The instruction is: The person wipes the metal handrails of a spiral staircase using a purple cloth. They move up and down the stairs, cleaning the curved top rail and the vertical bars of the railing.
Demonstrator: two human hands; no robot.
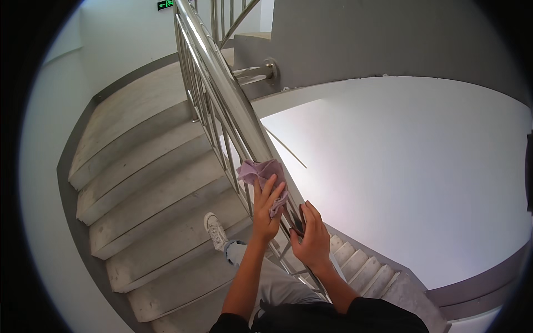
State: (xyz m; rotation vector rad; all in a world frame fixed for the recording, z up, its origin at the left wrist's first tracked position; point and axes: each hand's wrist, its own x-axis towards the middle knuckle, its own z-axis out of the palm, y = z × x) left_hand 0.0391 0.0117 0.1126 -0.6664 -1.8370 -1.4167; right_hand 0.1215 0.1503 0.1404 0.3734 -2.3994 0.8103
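A polished metal stair handrail (233,100) slopes from the top of the view down towards me. On top of it my left hand (266,208) presses a folded, pinkish-purple cloth (262,170), with the fingers spread over the fabric. Lower down and to the right, my right hand (310,239) rests against the side of the same handrail, its fingers curved over the metal and its thumb apart. The right hand has no cloth in it. Its palm side is partly hidden.
Concrete steps (166,212) rise on the left beside the metal balusters (212,125). A bracket (256,74) joins the railing to a grey wall. My shoe (215,231) is on a step. Another flight (362,266) lies below at the right.
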